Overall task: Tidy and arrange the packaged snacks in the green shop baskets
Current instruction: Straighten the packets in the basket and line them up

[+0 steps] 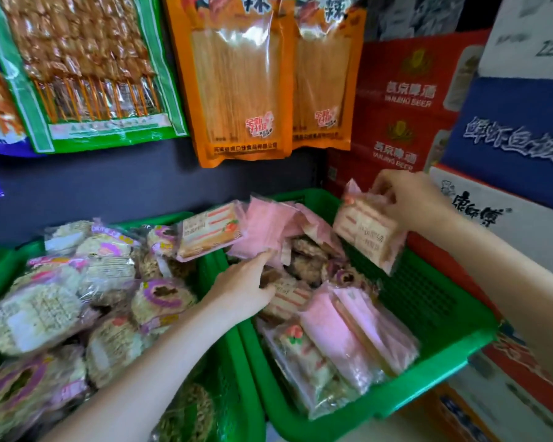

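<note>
Two green shop baskets stand side by side. The right basket (434, 301) holds several pink cake packets (358, 333) and some brown round snacks (307, 260). The left basket (217, 346) is full of round puffed-rice snack packs (39, 314). My right hand (409, 199) pinches the top of a pink cake packet (364, 234) held upright over the right basket's far right side. My left hand (246, 285) reaches into the right basket, fingers extended and touching a pink packet (265, 228) near the middle of the pile.
Orange (237, 78) and green (83, 68) snack bags hang on the dark wall above the baskets. Stacked cartons, red beer boxes (403, 100) and a blue and white box (517, 135), stand close on the right, touching the right basket's side.
</note>
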